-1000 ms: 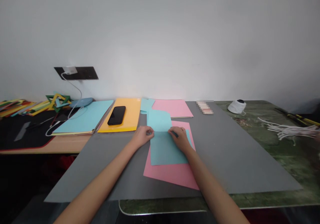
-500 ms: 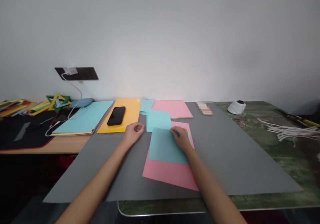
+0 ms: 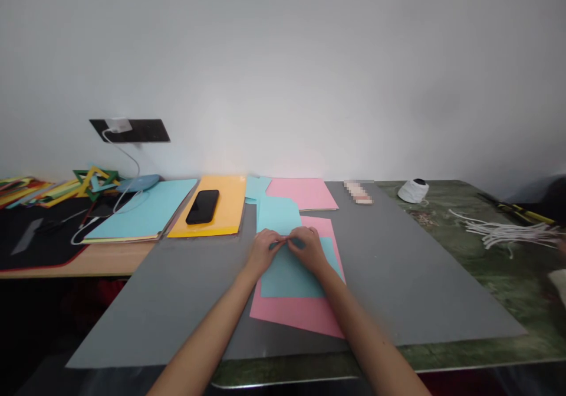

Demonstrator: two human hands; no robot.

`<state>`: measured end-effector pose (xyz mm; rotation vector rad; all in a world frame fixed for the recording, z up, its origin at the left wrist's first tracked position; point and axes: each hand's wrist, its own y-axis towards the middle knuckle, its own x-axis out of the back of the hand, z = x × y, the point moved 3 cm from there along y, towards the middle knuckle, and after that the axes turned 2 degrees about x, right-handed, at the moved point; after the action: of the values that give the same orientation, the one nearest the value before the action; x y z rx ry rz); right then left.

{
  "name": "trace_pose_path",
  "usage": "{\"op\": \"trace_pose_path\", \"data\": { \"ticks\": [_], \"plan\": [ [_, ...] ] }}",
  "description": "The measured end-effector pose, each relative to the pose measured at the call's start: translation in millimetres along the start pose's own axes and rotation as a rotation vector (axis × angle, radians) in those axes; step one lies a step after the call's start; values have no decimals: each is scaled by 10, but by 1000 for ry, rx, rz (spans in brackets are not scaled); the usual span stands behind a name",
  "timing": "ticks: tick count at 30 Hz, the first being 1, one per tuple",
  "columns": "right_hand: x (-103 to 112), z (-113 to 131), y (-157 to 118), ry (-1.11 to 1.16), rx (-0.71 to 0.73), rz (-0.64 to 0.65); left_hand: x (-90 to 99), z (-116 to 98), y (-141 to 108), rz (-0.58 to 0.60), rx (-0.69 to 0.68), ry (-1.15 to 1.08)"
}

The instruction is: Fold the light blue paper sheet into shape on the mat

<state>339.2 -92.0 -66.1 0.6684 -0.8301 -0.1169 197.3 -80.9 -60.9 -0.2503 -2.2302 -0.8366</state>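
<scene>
A light blue sheet of paper (image 3: 289,281) lies over a larger pink sheet (image 3: 296,319) in front of me. At the blue sheet's far edge my left hand (image 3: 264,250) and my right hand (image 3: 307,247) meet, thumbs and fingertips pinched almost together on the paper. The exact grip is partly hidden behind the fingers. Just beyond them rests another piece of blue paper (image 3: 278,212), its right corner rounded.
A grey mat (image 3: 411,290) covers much of the table. Behind lie pink paper (image 3: 305,192) and a yellow folder (image 3: 227,207) bearing a phone (image 3: 202,207). Blue sheets (image 3: 141,210) are at left; a white thread spool (image 3: 413,192) and white cords (image 3: 513,231) at right.
My left hand has moved right, from the bare mat to the blue sheet's far edge beside my right hand. My right hand has shifted slightly left. The view has turned a little.
</scene>
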Motion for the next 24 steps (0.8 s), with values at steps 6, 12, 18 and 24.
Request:
{"op": "trace_pose_path", "data": {
  "ticks": [6,12,18,24],
  "plan": [
    [53,-80,-9,22,-71,-74,52,18,-6,-19,3,-3],
    [150,-351,-44,52,-114,-23,305,89,52,-57,-12,-29],
    [167,-616,-67,43,-136,28,640,177,71,-42,41,-36],
    [300,-704,-74,120,-224,-152,856,321,16,-152,141,-98]
  ]
}}
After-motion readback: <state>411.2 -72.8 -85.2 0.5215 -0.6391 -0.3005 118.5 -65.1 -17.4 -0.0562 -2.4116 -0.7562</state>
